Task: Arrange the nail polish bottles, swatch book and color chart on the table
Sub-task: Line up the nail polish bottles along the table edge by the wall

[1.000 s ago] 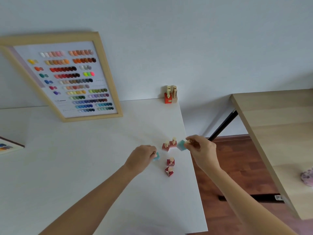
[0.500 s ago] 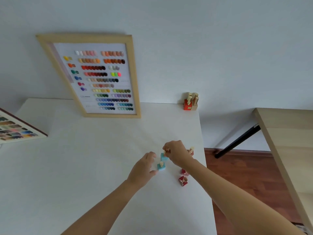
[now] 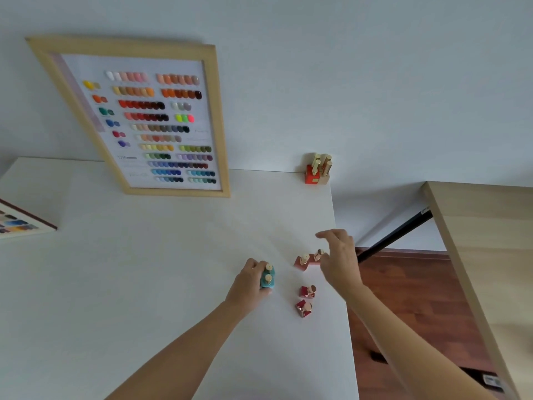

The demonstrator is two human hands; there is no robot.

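Observation:
Two teal nail polish bottles [image 3: 268,280] stand together on the white table [image 3: 144,284], and my left hand [image 3: 249,284] is wrapped around them. My right hand [image 3: 339,261] hovers with fingers spread just right of two pink bottles [image 3: 307,260]. Two dark red bottles [image 3: 305,300] sit nearer to me. A cluster of orange and beige bottles [image 3: 317,170] stands at the far right corner. The framed color chart [image 3: 150,116] leans on the wall. The swatch book [image 3: 20,222] lies at the left edge.
The white table's right edge runs close to the bottles. A wooden table [image 3: 484,255] with a black leg stands to the right, over a reddish wood floor [image 3: 403,298].
My right hand let go of the second teal bottle beside the first and moved right toward the pink bottles. My left hand closed around both teal bottles. The view shifted.

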